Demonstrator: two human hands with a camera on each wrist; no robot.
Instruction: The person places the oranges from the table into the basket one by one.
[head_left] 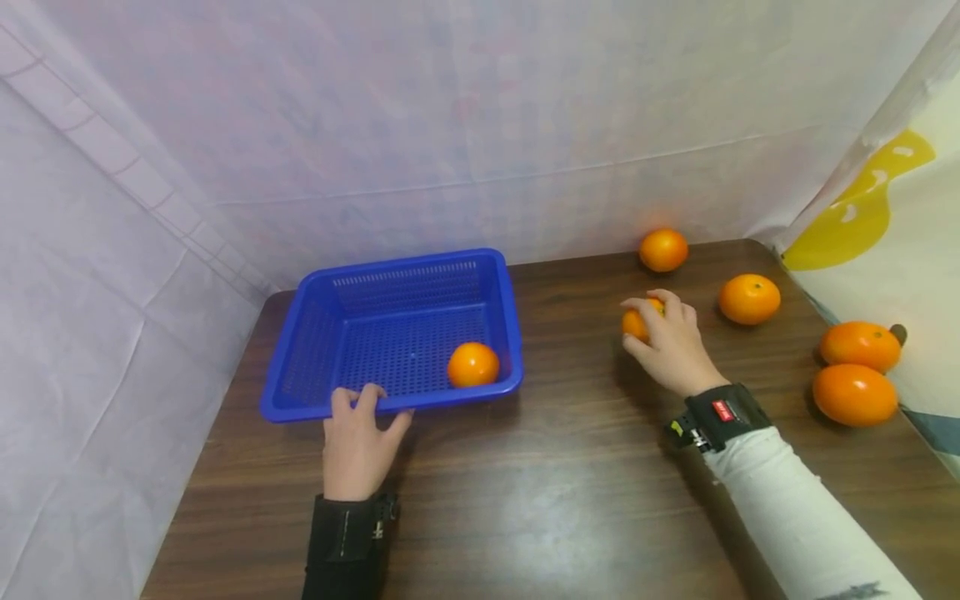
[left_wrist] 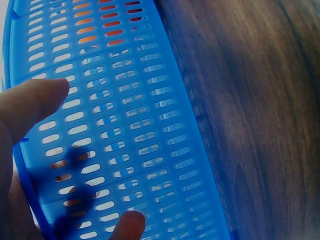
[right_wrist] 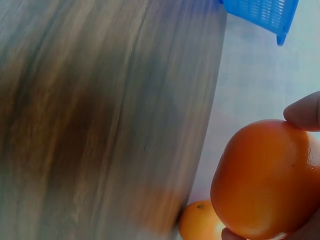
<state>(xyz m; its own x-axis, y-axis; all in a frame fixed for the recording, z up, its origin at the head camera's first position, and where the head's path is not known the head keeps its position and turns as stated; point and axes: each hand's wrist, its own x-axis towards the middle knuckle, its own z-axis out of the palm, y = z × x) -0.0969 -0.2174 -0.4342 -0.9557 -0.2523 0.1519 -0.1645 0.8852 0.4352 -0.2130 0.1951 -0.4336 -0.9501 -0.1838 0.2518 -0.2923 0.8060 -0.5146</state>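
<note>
My left hand (head_left: 358, 446) grips the near rim of a blue plastic basket (head_left: 277, 392), with fingertips over the edge. In the left wrist view, the thumb (left_wrist: 42, 97) and another fingertip (left_wrist: 131, 226) lie against the basket's slotted side wall. One orange (head_left: 473, 365) sits inside, in the near right corner. To the right, my right hand (head_left: 678, 354) holds another orange (head_left: 635, 325) between thumb and fingers, over the table. That held orange (right_wrist: 265, 180) appears large in the right wrist view, with fingertips on both sides.
Behind the right hand, an orange (head_left: 663, 250) stands by the back edge, near the draped wall cloth (head_left: 465, 125). Further right is another orange (head_left: 750, 299). Two more, a rear one (head_left: 860, 346) and a front one (head_left: 855, 395), sit by the right edge of the brown wooden table (head_left: 525, 483).
</note>
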